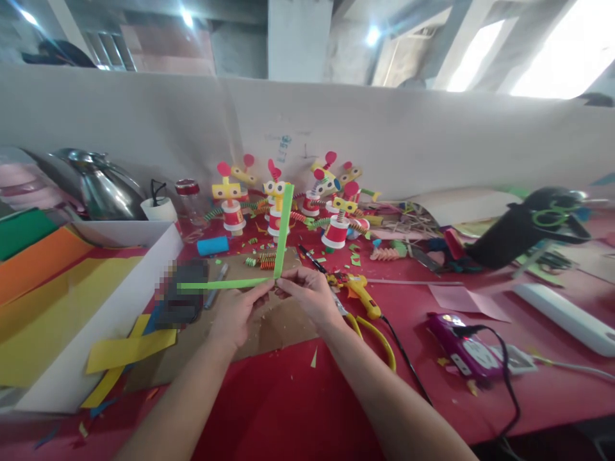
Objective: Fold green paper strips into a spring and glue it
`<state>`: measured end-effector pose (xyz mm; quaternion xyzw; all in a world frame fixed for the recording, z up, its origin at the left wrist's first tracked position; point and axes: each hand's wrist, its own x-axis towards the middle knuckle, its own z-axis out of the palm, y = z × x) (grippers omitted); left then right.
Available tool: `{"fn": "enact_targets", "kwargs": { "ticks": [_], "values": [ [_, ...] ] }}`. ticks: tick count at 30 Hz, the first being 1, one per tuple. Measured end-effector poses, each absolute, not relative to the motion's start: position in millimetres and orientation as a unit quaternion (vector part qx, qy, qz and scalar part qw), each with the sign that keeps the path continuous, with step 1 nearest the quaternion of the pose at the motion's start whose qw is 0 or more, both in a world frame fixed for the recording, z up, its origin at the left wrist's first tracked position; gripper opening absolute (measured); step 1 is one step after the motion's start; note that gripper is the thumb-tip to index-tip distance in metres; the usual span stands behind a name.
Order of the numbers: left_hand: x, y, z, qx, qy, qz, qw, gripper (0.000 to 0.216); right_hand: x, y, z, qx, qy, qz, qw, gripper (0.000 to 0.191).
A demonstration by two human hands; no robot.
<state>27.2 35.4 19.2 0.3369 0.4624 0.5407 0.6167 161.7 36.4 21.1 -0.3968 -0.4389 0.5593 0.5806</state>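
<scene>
Two light green paper strips (284, 230) meet at a right angle between my fingertips, one pointing up and away, the other running left. My left hand (237, 310) pinches the joined corner from the left. From the other side, my right hand (307, 291) pinches the same corner with thumb and forefinger. Both hands hover over a sheet of brown cardboard (269, 326). Beyond them lie small folded paper springs (267, 260) and a blue paper roll (213, 245). Several paper-cup figures (336, 230) with springy arms stand at the back.
A yellow glue gun (364, 296) and yellow-handled scissors (379, 336) lie right of my hands. Farther right are a purple power strip (464, 349) with cables and a black bottle (523, 227). A white box (110, 314) of coloured paper stands left, near a steel jug (103, 186).
</scene>
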Motion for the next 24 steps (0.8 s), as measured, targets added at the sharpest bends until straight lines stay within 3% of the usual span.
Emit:
{"fn": "enact_targets", "kwargs": {
  "ticks": [13,24],
  "values": [
    [23.8,40.3,16.3,0.328,0.451,0.552,0.62,0.02,164.4,37.7,18.1,-0.339,-0.387,0.655,0.553,0.027],
    [22.9,38.1,18.8,0.317,0.462,0.514,0.649,0.029,164.7,37.9,17.8,-0.401,-0.404,0.62,0.54,0.02]
  ]
}}
